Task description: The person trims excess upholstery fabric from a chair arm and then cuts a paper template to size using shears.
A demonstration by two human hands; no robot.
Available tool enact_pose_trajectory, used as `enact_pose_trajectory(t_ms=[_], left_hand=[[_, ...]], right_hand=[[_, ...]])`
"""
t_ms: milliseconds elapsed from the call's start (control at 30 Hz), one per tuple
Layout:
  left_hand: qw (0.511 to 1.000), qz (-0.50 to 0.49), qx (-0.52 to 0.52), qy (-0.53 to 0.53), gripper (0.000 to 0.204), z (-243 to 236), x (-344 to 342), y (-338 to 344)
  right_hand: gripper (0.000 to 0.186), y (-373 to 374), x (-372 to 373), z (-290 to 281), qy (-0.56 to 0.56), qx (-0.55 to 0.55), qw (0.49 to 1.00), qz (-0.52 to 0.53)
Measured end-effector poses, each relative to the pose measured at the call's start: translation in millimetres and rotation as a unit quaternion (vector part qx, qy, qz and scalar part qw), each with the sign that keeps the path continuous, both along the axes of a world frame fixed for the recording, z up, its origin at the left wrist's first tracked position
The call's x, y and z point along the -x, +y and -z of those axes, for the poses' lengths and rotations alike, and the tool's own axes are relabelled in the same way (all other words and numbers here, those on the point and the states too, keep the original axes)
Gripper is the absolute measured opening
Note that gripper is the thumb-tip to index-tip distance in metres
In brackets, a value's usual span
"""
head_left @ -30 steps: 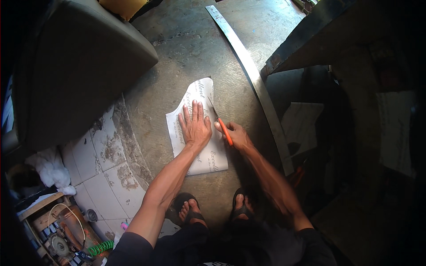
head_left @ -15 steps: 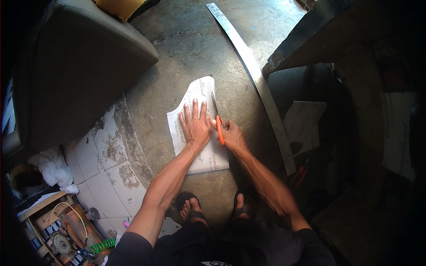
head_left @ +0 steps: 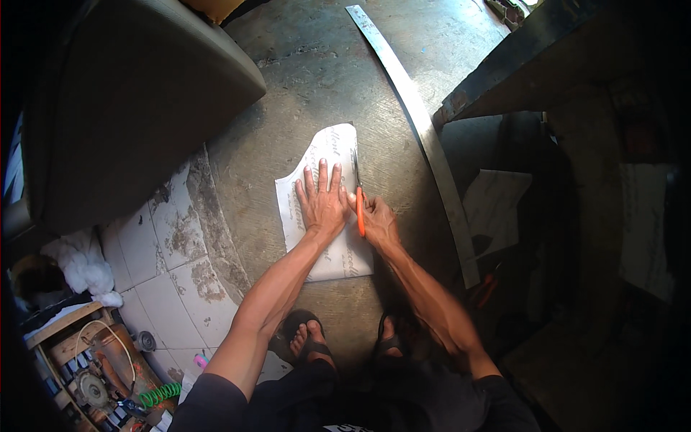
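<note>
A white printed sheet (head_left: 338, 258), cut to a shape with a curved left edge, lies on the concrete floor in front of my feet. My left hand (head_left: 323, 205) presses flat on its middle, fingers spread. In my right hand (head_left: 377, 219) is a pair of scissors (head_left: 360, 209) with orange handles, gripped at the sheet's right edge. The blades point away from me along that edge, near the upper right part. Whether material sits between the blades is too small to tell.
Right of the sheet lies a long metal strip (head_left: 414, 108). Beyond it are a pale printed piece (head_left: 497, 205) and an orange-handled tool (head_left: 489, 286) in shadow. A large padded grey piece (head_left: 144, 108) stands at upper left. White stuffing (head_left: 86, 266) and a compressor-like machine (head_left: 119, 360) are lower left.
The whole view has shifted slightly. The scissors now lie straighter along the sheet's right edge, their blades appearing closer together. My left hand stays flat on the sheet.
</note>
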State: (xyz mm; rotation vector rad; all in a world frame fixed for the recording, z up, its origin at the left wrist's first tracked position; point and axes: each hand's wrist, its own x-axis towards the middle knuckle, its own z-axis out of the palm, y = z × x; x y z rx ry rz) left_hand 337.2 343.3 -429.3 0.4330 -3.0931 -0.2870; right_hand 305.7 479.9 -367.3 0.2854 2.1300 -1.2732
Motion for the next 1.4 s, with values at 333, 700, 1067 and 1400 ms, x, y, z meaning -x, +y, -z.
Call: enact_pose_trajectory(t_ms=[333,700,1067,1400], left_hand=[[1.000,0.000,-0.008,0.005,0.059,2,-5,-7],[0.999,-0.007,-0.041,-0.001,0.061,-4,-7,-7],[0.999,-0.004,-0.043,0.007,0.061,-4,-6,-6],[0.998,-0.005,-0.056,0.018,0.060,-4,-7,-8]], right_hand=[[0.068,-7,-5,6,-0.007,0.009,1.000,0.004],[0.066,-6,-7,13,0.004,0.032,0.999,-0.002],[0.066,-6,-7,10,0.010,0.058,0.998,0.005],[0.058,-1,3,5,0.003,0.030,1.000,-0.006]])
